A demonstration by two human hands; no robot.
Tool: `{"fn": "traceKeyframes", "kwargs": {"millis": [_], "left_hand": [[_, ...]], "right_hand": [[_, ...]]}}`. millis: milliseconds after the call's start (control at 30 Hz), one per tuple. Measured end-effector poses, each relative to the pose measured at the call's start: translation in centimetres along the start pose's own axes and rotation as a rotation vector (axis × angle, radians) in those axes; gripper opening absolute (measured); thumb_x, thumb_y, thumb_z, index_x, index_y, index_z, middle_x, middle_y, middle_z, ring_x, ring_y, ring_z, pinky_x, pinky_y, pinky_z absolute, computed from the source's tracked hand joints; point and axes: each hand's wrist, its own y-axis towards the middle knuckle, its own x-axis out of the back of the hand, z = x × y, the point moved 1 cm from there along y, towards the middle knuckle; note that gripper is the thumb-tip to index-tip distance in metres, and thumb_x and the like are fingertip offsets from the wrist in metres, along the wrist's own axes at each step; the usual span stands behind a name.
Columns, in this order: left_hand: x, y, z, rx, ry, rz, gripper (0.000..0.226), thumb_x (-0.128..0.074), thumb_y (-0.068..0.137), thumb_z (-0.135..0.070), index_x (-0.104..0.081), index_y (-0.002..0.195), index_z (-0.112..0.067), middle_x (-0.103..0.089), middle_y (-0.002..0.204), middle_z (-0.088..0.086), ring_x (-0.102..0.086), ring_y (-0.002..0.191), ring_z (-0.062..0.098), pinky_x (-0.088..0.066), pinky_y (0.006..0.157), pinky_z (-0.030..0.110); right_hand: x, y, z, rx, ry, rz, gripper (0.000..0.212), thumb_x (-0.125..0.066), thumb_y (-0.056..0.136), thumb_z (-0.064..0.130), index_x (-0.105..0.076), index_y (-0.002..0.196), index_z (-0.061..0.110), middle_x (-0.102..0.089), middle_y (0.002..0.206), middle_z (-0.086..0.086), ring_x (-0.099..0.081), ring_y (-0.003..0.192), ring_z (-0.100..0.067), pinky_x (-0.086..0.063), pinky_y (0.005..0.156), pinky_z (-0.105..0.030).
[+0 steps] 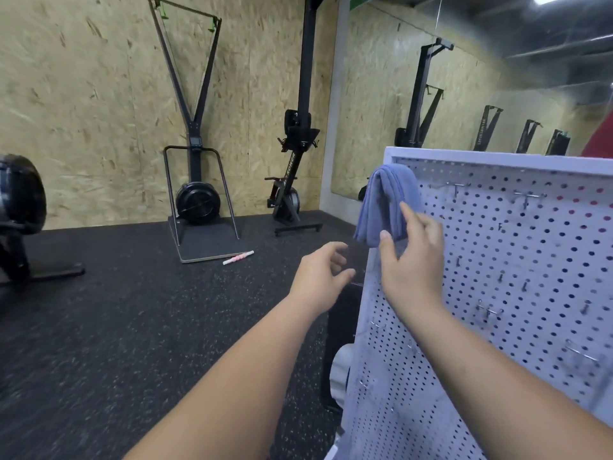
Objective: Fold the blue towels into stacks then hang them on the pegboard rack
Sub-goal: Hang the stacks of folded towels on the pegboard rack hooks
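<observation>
Hanging doubled on the pegboard [517, 260], the towel [386, 200] runs lengthwise straight down, fold up, ends pointing floorward, just above the open, empty right hand [413, 263]; the left hand [320, 280], loosely curled, holds nothing.

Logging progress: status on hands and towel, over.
Left hand open, free. Right hand open, at lower edge of blue towel. Towel hangs folded, pegboard upper left. Nothing blocking.

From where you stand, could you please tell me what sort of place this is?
Most likely a gym: a ski trainer and a rowing machine stored upright stand against the chipboard wall, on speckled black rubber flooring.
</observation>
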Motion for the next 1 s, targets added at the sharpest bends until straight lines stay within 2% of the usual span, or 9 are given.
{"fn": "traceKeyframes", "kwargs": {"millis": [100, 200, 433, 633, 767, 867, 1000], "left_hand": [[1.0, -4.7, 3.5, 0.106, 0.014, 0.004, 0.043, -0.079, 0.094, -0.032, -0.064, 0.135, -0.032, -0.067, 0.105, -0.015, -0.064, 0.095, 0.005, -0.050, 0.086, 0.023], [1.8, -10.5, 8.2, 0.219, 0.076, 0.027, 0.043, -0.078, 0.095, -0.035, -0.064, 0.135, -0.031, -0.067, 0.107, -0.015, -0.064, 0.097, 0.007, -0.053, 0.091, 0.030], [2.9, -24.1, 19.1, 0.550, 0.261, 0.178, 0.051, -0.077, 0.095, -0.041, -0.059, 0.141, -0.033, -0.065, 0.120, -0.011, -0.065, 0.109, 0.015, -0.055, 0.099, 0.041], [2.5, -33.8, 25.0, 0.733, 0.428, 0.364, 0.052, -0.072, 0.098, -0.041, -0.056, 0.145, -0.027, -0.060, 0.136, 0.002, -0.061, 0.122, 0.025, -0.051, 0.100, 0.038], [2.4, -38.0, 27.9, 0.867, 0.447, 0.435, 0.053, -0.071, 0.097, -0.037, -0.054, 0.146, -0.025, -0.059, 0.141, 0.006, -0.060, 0.127, 0.027, -0.049, 0.104, 0.037], [1.5, -39.0, 29.2, 0.902, 0.444, 0.482, 0.056, -0.070, 0.098, -0.036, -0.050, 0.150, -0.026, -0.053, 0.148, 0.008, -0.055, 0.136, 0.029, -0.049, 0.106, 0.038], [-0.7, -38.7, 30.4, 0.872, 0.441, 0.544, 0.061, -0.070, 0.098, -0.037, -0.047, 0.154, -0.026, -0.047, 0.150, 0.007, -0.050, 0.138, 0.030, -0.048, 0.108, 0.039]], "right_hand": [[-0.3, -3.5, 0.5, 0.019, -0.043, 0.049, 0.055, -0.061, 0.103, 0.029, -0.047, 0.157, 0.025, -0.043, 0.142, 0.005, -0.042, 0.134, -0.013, -0.033, 0.099, -0.024], [-1.4, -7.9, 0.2, 0.032, -0.012, 0.159, 0.054, -0.059, 0.105, 0.029, -0.046, 0.157, 0.026, -0.042, 0.143, 0.006, -0.043, 0.134, -0.011, -0.031, 0.098, -0.020], [-6.2, -19.9, -3.6, -0.023, -0.064, 0.535, 0.052, -0.059, 0.105, 0.033, -0.046, 0.155, 0.031, -0.042, 0.146, 0.008, -0.043, 0.135, -0.012, -0.042, 0.104, -0.033], [-10.3, -29.2, -7.7, -0.108, -0.157, 0.890, 0.053, -0.061, 0.104, 0.034, -0.046, 0.155, 0.033, -0.044, 0.147, 0.006, -0.045, 0.135, -0.016, -0.048, 0.107, -0.040], [-12.7, -33.7, -9.8, -0.137, -0.236, 1.081, 0.054, -0.062, 0.104, 0.033, -0.047, 0.156, 0.030, -0.044, 0.148, 0.004, -0.045, 0.132, -0.017, -0.043, 0.100, -0.030], [-14.6, -36.3, -11.5, -0.167, -0.278, 1.207, 0.057, -0.064, 0.102, 0.034, -0.046, 0.157, 0.028, -0.043, 0.148, 0.004, -0.053, 0.125, -0.017, -0.046, 0.101, -0.030], [-16.9, -38.8, -14.1, -0.189, -0.326, 1.332, 0.060, -0.065, 0.101, 0.035, -0.045, 0.157, 0.027, -0.041, 0.149, 0.003, -0.060, 0.115, -0.019, -0.051, 0.102, -0.036]]}}
